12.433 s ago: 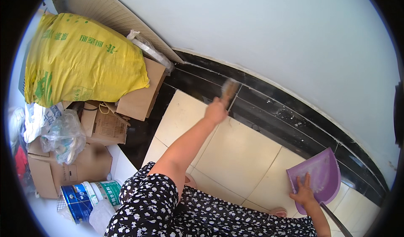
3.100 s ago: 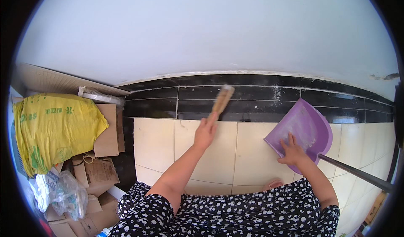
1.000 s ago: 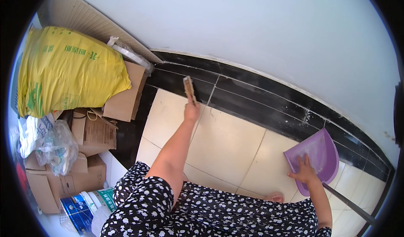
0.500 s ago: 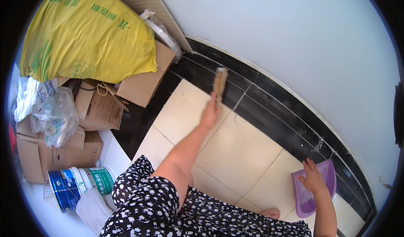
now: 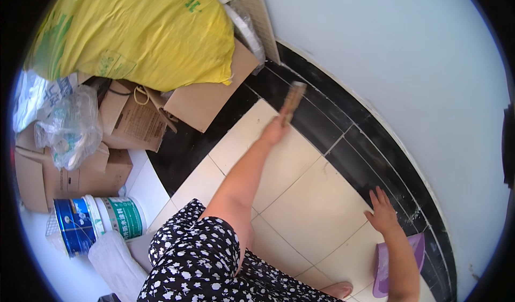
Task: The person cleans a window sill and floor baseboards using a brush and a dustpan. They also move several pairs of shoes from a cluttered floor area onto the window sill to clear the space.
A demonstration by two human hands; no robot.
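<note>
Head cam: left hand [image 5: 274,131] pinching brush [image 5: 293,100] near black wall tiles [image 5: 343,141]; right hand [image 5: 382,214] fingers spread, resting on purple dustpan [image 5: 382,267].

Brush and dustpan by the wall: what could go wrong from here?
1. The left hand holds the brush far out at the black wall tiles, well away from the purple dustpan, so swept dirt may scatter over the cream floor tiles.
2. The right hand is spread with open fingers over the dustpan's far end, not gripping it; the pan might slide.
3. The cardboard boxes beside the brush could catch dust.
</note>
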